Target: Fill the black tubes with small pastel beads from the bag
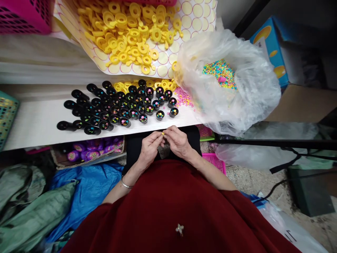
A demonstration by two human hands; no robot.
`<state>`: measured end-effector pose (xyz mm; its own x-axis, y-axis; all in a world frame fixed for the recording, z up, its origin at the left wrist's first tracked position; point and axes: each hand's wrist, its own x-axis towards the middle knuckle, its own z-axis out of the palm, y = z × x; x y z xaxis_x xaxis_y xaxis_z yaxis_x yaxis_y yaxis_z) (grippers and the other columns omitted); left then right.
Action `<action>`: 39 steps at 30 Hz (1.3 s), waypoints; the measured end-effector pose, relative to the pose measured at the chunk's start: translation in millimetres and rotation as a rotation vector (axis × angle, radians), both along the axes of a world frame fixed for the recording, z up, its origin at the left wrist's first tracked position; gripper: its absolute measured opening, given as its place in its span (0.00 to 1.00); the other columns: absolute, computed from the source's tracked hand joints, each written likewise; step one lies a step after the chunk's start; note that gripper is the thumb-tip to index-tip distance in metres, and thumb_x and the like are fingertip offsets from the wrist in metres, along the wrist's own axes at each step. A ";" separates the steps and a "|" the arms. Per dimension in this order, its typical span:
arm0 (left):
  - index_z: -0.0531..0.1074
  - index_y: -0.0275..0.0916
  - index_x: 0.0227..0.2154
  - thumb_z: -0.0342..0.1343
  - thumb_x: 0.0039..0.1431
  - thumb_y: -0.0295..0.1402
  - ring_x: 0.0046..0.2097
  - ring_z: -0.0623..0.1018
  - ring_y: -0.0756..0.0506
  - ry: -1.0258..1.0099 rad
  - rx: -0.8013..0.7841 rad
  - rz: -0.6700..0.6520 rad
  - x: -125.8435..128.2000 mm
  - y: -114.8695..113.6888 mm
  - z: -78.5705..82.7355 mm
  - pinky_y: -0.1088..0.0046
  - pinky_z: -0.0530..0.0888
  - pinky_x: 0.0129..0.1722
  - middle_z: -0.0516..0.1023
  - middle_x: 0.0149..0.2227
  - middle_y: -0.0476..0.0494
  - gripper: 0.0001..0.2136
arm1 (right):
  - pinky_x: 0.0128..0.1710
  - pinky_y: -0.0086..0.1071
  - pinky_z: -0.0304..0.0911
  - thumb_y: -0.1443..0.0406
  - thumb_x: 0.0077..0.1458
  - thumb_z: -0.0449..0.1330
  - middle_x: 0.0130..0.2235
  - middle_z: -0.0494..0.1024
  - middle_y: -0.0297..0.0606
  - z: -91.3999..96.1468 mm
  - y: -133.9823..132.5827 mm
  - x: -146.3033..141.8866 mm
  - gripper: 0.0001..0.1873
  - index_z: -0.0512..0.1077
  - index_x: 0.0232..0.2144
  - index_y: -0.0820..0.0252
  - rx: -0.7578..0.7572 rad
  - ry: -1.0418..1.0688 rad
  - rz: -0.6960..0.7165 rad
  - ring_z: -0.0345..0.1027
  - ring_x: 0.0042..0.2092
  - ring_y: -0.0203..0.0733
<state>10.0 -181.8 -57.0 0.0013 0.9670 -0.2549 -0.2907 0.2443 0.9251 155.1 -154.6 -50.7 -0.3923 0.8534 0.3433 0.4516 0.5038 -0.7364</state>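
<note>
From where I stand, the small yellow piece (163, 133) sits between the fingertips of both hands, just in front of the worktop's (34, 119) front edge, toward its right-hand part and above the lap. Most of it is hidden by the fingers, so I cannot tell its exact shape. It looks as if it weighs next to nothing, and I would guess it is a stiff bit of plastic, not easily crushed but small and smooth enough to slip away. The best hold is probably by its rim, with the pads of thumb and forefinger rather than the palm. The left hand (150, 146) and the right hand (180, 140) meet tip to tip, and each grip is narrow, a fine pinch on that one piece. The forearms slant in from either side, elbows spread, with a bracelet (126, 184) on the left wrist, and the knuckles face up. Beyond the hands, black tubes (104, 116) stand or lean in a cluster behind the front edge, many with coloured beads at the mouth. A loose scatter of pink beads (183, 96) lies to their right, beside a clear plastic bag (250, 84).
</note>
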 end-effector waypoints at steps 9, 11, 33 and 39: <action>0.77 0.37 0.27 0.59 0.57 0.45 0.29 0.70 0.51 0.239 0.138 -0.056 -12.6 1.5 8.0 0.75 0.70 0.31 0.73 0.28 0.47 0.15 | 0.37 0.34 0.62 0.68 0.64 0.49 0.31 0.70 0.41 19.9 9.6 -2.3 0.16 0.74 0.30 0.60 0.098 -0.332 0.152 0.64 0.34 0.41; 0.78 0.37 0.30 0.58 0.58 0.45 0.29 0.70 0.51 0.246 0.144 -0.022 -14.3 1.2 6.1 0.74 0.70 0.31 0.73 0.29 0.47 0.14 | 0.36 0.34 0.61 0.67 0.65 0.47 0.31 0.70 0.41 31.2 19.2 -3.8 0.17 0.73 0.29 0.60 0.133 -0.392 0.176 0.62 0.34 0.41; 0.78 0.37 0.24 0.59 0.46 0.32 0.27 0.68 0.51 0.412 -0.163 -0.342 -7.0 -9.8 -82.6 0.74 0.65 0.30 0.71 0.22 0.52 0.05 | 0.38 0.37 0.51 0.68 0.63 0.47 0.43 0.76 0.47 81.6 120.8 -87.8 0.16 0.76 0.40 0.63 0.077 -1.016 0.330 0.64 0.45 0.48; 0.78 0.37 0.26 0.58 0.46 0.32 0.28 0.68 0.50 0.418 -0.202 -0.364 -7.9 -8.7 -81.1 0.74 0.65 0.31 0.71 0.22 0.51 0.06 | 0.38 0.37 0.53 0.69 0.61 0.47 0.43 0.77 0.49 86.2 121.8 -92.4 0.18 0.77 0.42 0.64 0.064 -1.047 0.330 0.66 0.45 0.49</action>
